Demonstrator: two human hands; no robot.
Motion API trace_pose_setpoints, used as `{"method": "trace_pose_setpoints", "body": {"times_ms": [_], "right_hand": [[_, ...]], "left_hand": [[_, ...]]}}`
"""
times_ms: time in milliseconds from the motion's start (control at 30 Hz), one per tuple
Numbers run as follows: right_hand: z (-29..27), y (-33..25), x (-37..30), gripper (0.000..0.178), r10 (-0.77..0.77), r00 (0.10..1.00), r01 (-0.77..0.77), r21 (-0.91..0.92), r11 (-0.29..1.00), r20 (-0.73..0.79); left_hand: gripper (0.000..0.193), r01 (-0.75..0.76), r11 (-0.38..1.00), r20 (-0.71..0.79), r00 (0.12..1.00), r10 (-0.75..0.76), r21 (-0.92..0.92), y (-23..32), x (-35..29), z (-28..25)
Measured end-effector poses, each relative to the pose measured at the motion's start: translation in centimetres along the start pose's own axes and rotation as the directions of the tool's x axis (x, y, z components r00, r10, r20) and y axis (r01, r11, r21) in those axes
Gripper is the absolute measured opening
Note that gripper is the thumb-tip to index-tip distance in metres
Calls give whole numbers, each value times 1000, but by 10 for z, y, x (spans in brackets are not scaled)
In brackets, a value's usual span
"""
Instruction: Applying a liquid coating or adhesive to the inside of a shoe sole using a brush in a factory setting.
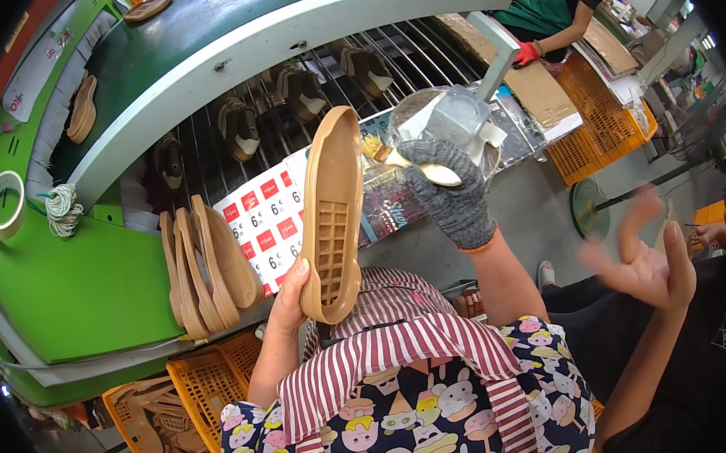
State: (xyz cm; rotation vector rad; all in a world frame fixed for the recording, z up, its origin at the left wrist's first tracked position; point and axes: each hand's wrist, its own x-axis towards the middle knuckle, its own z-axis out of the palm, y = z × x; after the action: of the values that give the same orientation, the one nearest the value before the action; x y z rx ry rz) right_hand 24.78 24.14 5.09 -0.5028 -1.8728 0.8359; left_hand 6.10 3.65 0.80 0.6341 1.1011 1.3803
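Observation:
My bare left hand (288, 301) grips a tan shoe sole (339, 165) near its lower end and holds it upright, with its recessed grid facing up toward me. My right hand (454, 207), in a grey knitted glove, is closed round a brush (437, 173) with a pale handle and yellowish bristles. The bristles point at the sole, and a small gap seems to lie between them. Just beyond the gloved hand stands a translucent plastic tub (456, 115). Several more tan soles (233, 265) lean together on the left beside my left hand.
Dark shoes (238, 130) lie on a roller conveyor (414, 50) beneath a grey metal rail (283, 51). Orange crates (210, 380) stand low on the left, one with soles. A co-worker's raised hand (656, 269) is close on the right; another person (554, 7) works farther back.

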Motion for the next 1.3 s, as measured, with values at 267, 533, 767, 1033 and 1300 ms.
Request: {"method": "trace_pose_setpoints", "body": {"times_ms": [267,533,767,1033,1300], "right_hand": [[2,2,3,32,-85,993,96,-137,986,84],[12,-5,2,30,-13,983,26,-69,997,185],[15,-21,-8,25,17,954,-43,78,996,299],[10,6,-14,16,593,805,-551,340,762,-24],[37,87,-59,25,699,711,-519,727,449,77]], "left_hand": [[75,5,996,8,1000,-6,88,-1,2,2],[75,-17,993,52,999,12,113,1,6,5],[63,-37,997,-19,999,35,-62,-5,11,-4],[63,4,701,142,980,138,-713,-25,38,-30],[57,-50,573,-56,998,7,-818,-67,59,-79]]}}
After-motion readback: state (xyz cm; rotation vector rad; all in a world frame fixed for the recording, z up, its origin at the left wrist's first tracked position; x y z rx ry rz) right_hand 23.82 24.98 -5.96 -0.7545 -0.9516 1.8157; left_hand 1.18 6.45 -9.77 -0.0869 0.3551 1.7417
